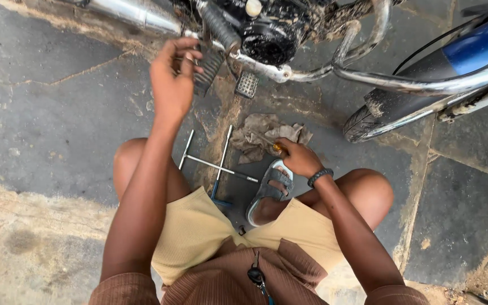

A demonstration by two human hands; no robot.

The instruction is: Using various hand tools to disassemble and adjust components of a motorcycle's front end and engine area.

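Squatting low, knees out either side, tan shorts (199, 231) and a brown ribbed shirt (238, 277) at the bottom of the shot, with a dark key fob (256, 275) dangling off the front. One foot in a grey strappy sandal (269, 192) planted between the knees.

Right hand (299, 158), black band on the wrist (319, 177), down near the ground just past the sandal, fingers curled round a small yellow-handled tool (278, 148), right at the edge of a grubby crumpled rag (266, 135) lying on the stone floor (57, 113). Can't really tell what kind of tool, mostly hidden by the grip.

Just left of that, two long T-handle wrenches (216, 164) lying crossed on the ground, untouched.

Left hand (171, 79) stretched further out and up, fingers pinched narrow on something small and metallic (189, 57) right against the bike's footrest (210, 68). Too small to make out exactly.

Beyond that, the greasy black engine (272, 28), a chrome exhaust pipe (131, 11), a bent chrome guard bar (362, 51), and off to the right a tyre (362, 121) under a blue mudguard (475, 45).
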